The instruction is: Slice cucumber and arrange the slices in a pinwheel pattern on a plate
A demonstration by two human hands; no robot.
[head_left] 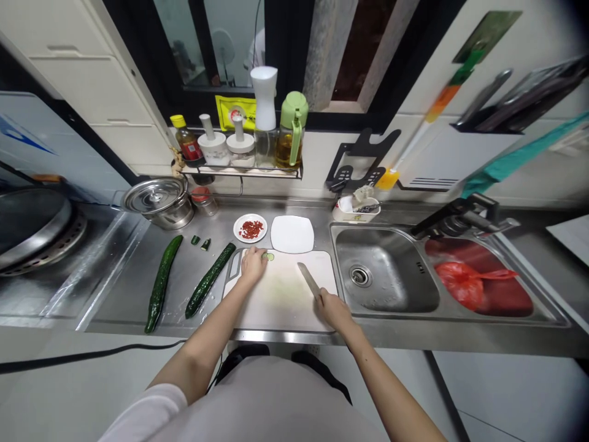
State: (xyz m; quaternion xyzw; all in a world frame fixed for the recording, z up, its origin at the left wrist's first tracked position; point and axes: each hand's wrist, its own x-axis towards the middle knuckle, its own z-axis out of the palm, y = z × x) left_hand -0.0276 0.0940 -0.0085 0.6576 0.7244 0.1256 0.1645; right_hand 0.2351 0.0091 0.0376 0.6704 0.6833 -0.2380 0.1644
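Observation:
My right hand point(332, 310) is closed round the handle of a kitchen knife point(308, 278), whose blade points up and left over the white cutting board point(285, 313). At the board's upper left, my left hand point(253, 264) has its fingers bent together on a cucumber slice point(270, 256); part of what they hold is hidden. One whole cucumber point(210, 281) lies just left of the board, and another cucumber point(164, 283) lies farther left. Above them sit small cucumber end pieces point(205, 244). A wet, pale green patch marks the board's middle.
Behind the board stand a small plate of chopped red pieces point(251, 229) and a white square plate point(292, 234). A steel sink point(386, 276) is at right, with a red plastic bag point(464, 285) in its second basin. A lidded pot point(161, 202) stands at back left.

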